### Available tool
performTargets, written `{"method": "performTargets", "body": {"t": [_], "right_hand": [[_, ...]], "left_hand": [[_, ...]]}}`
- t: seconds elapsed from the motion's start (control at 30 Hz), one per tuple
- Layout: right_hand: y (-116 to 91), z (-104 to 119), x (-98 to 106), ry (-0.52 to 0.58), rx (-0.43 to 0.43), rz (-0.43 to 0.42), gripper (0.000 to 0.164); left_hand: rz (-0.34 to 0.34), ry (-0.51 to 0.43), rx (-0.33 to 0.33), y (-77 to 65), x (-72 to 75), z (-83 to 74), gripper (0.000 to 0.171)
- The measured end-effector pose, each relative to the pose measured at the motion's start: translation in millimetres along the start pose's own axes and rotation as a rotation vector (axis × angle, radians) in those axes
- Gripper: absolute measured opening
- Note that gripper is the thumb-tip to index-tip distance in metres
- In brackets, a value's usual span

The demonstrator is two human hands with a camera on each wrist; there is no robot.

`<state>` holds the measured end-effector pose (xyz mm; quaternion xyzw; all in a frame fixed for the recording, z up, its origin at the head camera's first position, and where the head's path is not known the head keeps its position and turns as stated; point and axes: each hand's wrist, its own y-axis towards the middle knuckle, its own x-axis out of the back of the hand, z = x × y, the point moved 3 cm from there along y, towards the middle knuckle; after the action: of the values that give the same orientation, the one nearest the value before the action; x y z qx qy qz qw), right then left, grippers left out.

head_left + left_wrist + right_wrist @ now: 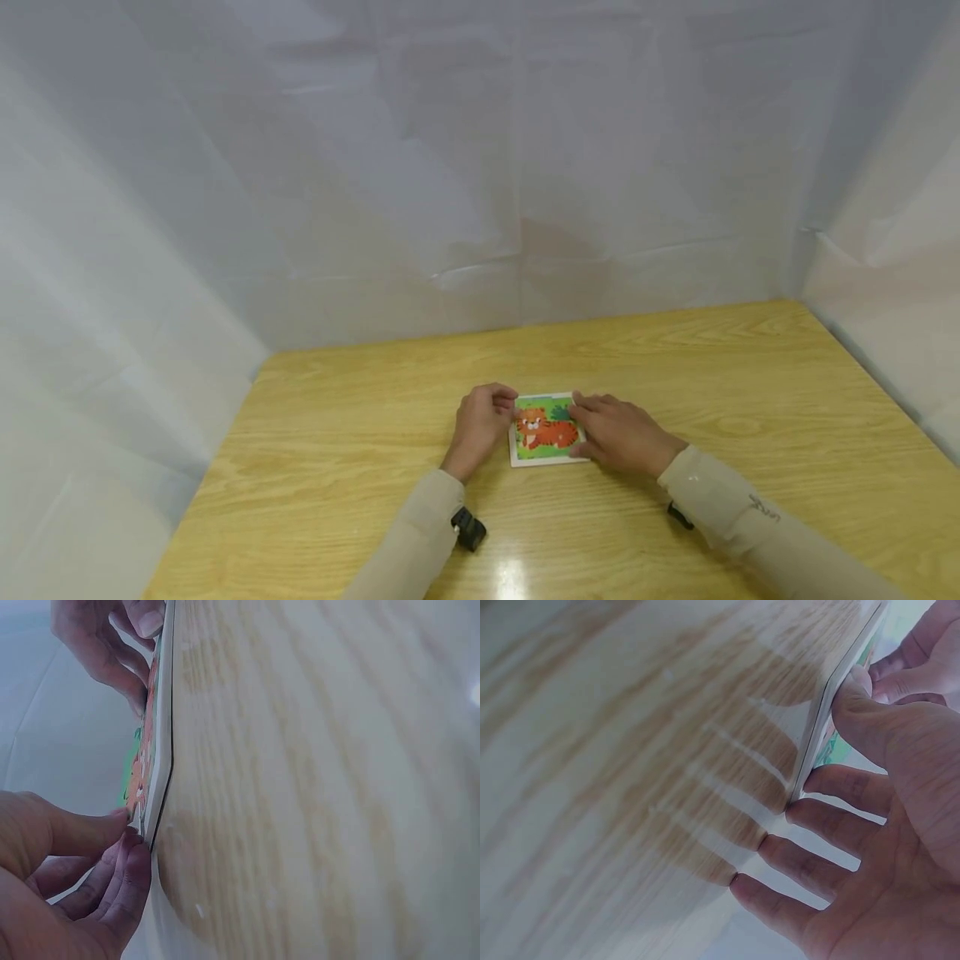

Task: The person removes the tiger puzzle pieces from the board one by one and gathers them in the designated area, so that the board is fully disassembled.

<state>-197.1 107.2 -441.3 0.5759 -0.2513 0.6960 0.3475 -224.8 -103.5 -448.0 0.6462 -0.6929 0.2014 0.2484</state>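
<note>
A small square picture puzzle (546,435) of an orange tiger on green lies flat on the wooden table, inside a white-edged frame (543,462). At its left edge, my left hand (483,425) pinches a puzzle piece (133,776) between thumb and fingers; the piece stands slightly proud of the frame in the left wrist view. My right hand (618,433) steadies the right side, thumb (855,686) pressed on the frame's near corner. Its other fingers are spread and fairly straight, some tips touching the tabletop. Fingers cover parts of the puzzle's left and right edges.
The light wooden table (337,433) extends around the puzzle on all sides. White sheeting (480,167) hangs behind the table and along both sides. A black wrist strap device (469,529) sits at the left sleeve.
</note>
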Motion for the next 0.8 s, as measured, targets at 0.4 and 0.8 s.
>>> {"method": "performTargets", "body": {"t": [0.4,0.8], "right_hand": [[0.3,-0.5,-0.8,0.006,-0.014,0.021,0.06],[3.4,-1.9,-2.7,0.05,-0.039,0.043,0.066]], "left_hand": [[-0.02,-0.023,-0.019,-1.3,0.9,-1.4,0.013],[-0.019,-0.016,0.002,0.2,-1.9,-0.5,0.014]]}}
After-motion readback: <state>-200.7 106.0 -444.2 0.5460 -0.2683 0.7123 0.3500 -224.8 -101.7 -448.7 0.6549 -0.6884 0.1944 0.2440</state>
